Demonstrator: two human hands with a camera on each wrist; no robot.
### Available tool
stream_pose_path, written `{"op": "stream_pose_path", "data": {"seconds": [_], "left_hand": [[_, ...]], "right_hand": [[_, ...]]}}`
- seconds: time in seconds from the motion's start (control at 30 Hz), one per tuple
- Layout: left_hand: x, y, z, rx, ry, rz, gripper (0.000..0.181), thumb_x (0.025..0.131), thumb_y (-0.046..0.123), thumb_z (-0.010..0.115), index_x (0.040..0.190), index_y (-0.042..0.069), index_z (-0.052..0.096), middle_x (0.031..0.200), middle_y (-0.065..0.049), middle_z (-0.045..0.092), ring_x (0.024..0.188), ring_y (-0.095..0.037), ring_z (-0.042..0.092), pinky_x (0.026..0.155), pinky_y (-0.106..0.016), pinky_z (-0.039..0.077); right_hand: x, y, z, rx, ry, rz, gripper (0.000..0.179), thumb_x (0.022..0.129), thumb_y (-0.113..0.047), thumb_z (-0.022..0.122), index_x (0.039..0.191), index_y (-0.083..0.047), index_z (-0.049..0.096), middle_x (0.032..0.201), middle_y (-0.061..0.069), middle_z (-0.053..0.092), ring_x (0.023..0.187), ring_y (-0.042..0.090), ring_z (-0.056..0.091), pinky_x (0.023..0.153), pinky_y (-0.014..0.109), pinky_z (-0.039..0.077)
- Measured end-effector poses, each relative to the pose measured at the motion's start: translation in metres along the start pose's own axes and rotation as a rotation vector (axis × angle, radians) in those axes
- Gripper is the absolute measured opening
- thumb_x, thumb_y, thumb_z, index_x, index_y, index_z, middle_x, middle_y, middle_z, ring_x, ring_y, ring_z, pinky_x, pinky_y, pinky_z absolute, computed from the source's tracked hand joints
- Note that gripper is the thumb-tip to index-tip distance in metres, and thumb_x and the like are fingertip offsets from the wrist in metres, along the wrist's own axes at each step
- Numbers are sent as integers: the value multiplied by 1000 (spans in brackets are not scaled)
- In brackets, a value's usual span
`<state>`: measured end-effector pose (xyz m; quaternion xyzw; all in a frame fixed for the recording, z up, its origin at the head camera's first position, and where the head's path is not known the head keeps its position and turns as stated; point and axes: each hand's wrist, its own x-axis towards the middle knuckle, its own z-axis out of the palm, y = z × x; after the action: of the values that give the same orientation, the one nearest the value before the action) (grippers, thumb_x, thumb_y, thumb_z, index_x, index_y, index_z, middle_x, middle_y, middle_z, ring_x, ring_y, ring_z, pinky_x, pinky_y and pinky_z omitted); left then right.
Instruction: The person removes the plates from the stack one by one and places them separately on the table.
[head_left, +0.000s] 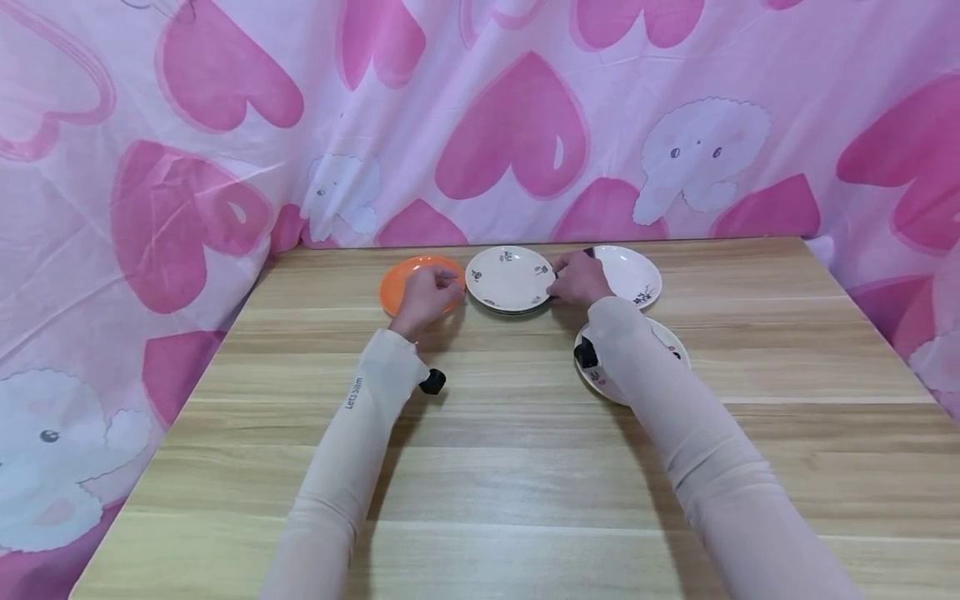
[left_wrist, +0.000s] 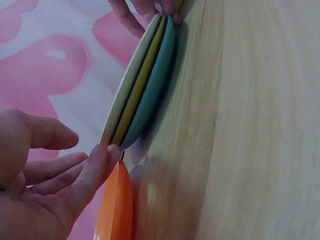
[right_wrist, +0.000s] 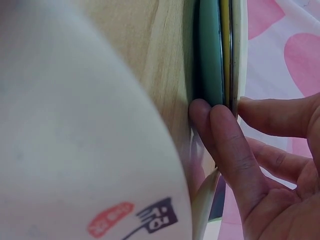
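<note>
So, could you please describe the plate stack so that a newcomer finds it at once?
Look at the wooden table, far edge, near the pink curtain. The plate stack sits between the left hand and the right hand, right of the orange plate. Its cream, yellow and green layers set it apart.

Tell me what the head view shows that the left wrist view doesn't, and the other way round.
Only the head view shows the patterned face of the cream plate, the white plate beside the right hand, and another plate partly behind the right sleeve.

Only the left wrist view clearly shows the yellow plate and teal plate stacked under the cream one.

Both show the stack, the orange plate, the right hand, the left hand and the table.
</note>
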<state>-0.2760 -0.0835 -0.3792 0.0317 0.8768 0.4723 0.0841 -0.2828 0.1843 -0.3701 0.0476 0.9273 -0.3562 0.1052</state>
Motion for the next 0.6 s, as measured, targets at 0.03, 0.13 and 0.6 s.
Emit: {"op": "stream_pose_path", "data": {"seconds": [0.03, 0.13, 0.6], "left_hand": [[0, 0, 1, 0, -1, 1, 40, 92, 15, 62, 132, 6, 62, 132, -10, 65, 121, -24, 59, 105, -38, 51], [1, 0, 4, 2, 5, 16, 40, 92, 14, 63, 131, 4, 62, 131, -12, 65, 121, -26, 60, 105, -39, 51], [0, 5, 11, -7, 30, 29, 36, 93, 12, 62, 128, 2, 63, 124, -15, 68, 115, -27, 64, 100, -39, 54]], "right_hand": [[0, 0, 0, 1, -3, 4, 44, 87, -9, 69, 129, 0, 61, 112, 20, 72, 76, 12, 70, 86, 29, 54], [-1, -1, -1, 7, -13, 14, 44, 88, -9, 69, 130, 0, 61, 117, 21, 71, 79, 13, 70, 81, 26, 54], [-3, 0, -1, 43, -16, 5, 46, 88, -7, 70, 132, -2, 62, 126, 21, 67, 87, 22, 76, 67, 19, 56]]}}
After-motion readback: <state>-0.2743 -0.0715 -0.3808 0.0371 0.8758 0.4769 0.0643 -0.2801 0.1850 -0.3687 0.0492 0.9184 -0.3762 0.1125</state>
